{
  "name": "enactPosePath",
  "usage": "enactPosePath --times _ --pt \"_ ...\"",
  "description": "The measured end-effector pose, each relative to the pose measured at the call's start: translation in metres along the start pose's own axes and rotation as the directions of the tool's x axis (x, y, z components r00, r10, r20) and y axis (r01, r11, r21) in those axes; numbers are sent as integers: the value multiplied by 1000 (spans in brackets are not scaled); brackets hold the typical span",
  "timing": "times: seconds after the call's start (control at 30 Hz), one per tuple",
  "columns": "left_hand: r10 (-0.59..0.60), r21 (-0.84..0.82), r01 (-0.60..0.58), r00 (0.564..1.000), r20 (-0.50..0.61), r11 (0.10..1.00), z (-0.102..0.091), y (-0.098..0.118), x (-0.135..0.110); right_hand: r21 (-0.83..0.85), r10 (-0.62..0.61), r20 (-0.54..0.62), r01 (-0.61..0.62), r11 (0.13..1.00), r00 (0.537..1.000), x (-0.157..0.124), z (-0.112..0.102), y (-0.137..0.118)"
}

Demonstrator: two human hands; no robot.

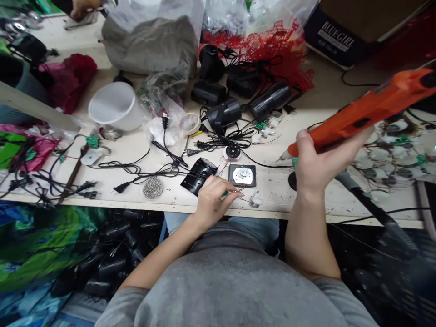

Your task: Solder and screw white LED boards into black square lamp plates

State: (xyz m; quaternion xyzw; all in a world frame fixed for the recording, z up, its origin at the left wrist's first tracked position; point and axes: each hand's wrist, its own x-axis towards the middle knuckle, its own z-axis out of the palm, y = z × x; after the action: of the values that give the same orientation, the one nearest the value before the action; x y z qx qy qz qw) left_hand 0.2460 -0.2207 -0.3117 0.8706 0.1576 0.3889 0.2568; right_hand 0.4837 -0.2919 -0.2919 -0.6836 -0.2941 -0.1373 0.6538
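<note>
Green circuit board (225, 194): tiny, pinched near front edge of bench, thin red wires running to black square plate (232, 175) with white disc on it.
Left hand (211, 204): fingers together, clamped on the board, hand just beside black plastic case (199, 176).
Right hand (323, 165): fingers wrapped round orange hot glue gun (374, 106), lifted above bench, tip end close to the hand, hard to make out.
Done so far: heap of round white discs with green boards and wires (384, 154) at right side looks wired up; black cylindrical housings (270, 101) at back already have cords on.
Left: plate in front not closed into a housing; black power cords (136, 175) lying loose mid-bench.
Surface: pale wooden workbench (279, 193), scuffed, crowded, round metal mesh disc (152, 188) near front edge.
Room: grey sack (150, 43) and red plastic netting (259, 54) at back, white plastic tub (114, 106) on its side, carton marked BLUE GIRL (334, 41) top right, black housings (109, 265) piled below bench, co-worker's hand (80, 8) at top left.
</note>
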Motion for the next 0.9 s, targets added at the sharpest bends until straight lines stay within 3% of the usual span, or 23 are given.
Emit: enactPosePath --times 0.03,0.07,0.13,0.27,0.37,0.6,0.73,0.9 --pt "-5 4 5 1000 -1 1000 1 -1 -2 86 -11 -87 19 996 996 -8 4 -19" --pt "-10 7 10 1000 2 1000 2 -3 -4 188 35 -64 -22 982 997 -17 7 -38" --pt "-21 4 21 1000 16 1000 4 -5 -8 334 109 124 -145 931 986 -35 9 -75" --pt "-26 -28 27 998 59 999 6 -4 -12 576 122 287 -273 770 950 -57 6 -114" --pt "-8 -47 11 997 75 999 5 -2 -12 639 114 289 -280 717 950 -62 5 -118" --pt "23 -56 -19 998 67 998 3 0 -9 654 113 288 -281 702 951 -64 11 -118" --pt "34 -73 -28 997 71 997 4 1 -7 598 168 359 -365 714 918 -64 5 -116" --pt "35 -71 -31 997 68 997 6 1 -6 524 107 496 -396 754 862 -60 -7 -104"
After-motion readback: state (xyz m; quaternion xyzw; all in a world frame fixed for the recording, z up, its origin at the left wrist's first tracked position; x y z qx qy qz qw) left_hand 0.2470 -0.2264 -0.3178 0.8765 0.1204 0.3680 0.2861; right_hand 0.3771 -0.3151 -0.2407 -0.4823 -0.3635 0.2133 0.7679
